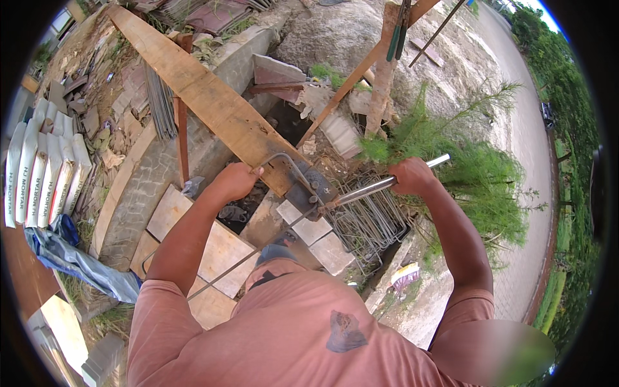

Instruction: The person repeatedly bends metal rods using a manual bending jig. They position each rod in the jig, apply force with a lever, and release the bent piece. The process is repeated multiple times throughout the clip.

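Note:
My left hand (238,179) grips a bent steel rod (282,155) at the end of a long wooden plank (213,106). The rod lies across a dark metal block with pins (303,195) fixed there, and a straight length runs back toward the lower left, beside my body. My right hand (411,175) is closed around a shiny metal pipe (361,192), whose inner end meets the block. Just right of the block, below the pipe, lies a pile of bent steel rectangles (373,229).
Stacked white sacks (45,168) and blue sheeting (84,264) lie at left. Square tiles (219,264) and a curved concrete edge (122,200) are below the plank. Timber posts (380,97), a leafy plant (464,161), rubble and a paved road (529,213) are ahead and right.

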Available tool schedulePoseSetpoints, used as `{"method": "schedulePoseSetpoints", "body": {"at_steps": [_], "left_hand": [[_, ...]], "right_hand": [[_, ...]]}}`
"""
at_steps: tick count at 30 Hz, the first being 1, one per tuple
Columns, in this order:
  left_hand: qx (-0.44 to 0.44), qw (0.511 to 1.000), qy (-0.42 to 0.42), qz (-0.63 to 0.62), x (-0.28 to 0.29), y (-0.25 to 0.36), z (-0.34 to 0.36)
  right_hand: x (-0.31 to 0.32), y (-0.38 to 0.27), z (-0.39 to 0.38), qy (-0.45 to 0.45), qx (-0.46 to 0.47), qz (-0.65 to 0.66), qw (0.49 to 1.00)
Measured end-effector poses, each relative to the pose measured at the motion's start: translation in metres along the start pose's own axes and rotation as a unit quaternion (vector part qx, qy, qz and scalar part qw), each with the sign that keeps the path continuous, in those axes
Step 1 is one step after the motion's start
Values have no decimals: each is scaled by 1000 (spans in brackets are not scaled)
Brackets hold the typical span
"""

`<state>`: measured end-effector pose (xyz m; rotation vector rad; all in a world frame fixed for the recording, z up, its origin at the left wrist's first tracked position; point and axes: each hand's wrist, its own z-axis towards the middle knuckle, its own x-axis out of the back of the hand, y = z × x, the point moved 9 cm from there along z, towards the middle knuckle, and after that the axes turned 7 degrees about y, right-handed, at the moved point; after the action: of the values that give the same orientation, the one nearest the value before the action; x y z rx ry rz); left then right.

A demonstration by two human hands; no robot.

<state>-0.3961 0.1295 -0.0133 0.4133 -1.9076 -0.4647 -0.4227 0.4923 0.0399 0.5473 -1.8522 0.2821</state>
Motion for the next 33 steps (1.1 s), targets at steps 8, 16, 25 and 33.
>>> {"method": "schedulePoseSetpoints", "body": {"at_steps": [8,16,25,33], "left_hand": [[-4,1000,-5,22,-3,-4,3],[5,1000,7,9,-7,-9,0],[-20,975,180,132,6,-48,-166],[178,973,91,115,-46,-116,-274]], "right_hand": [[-16,5,-6,0,-23,29,999],[-29,90,-45,213,-100,41,971],[-42,103,-39,310,-166,15,936],[-49,103,-30,307,-192,38,931]]}}
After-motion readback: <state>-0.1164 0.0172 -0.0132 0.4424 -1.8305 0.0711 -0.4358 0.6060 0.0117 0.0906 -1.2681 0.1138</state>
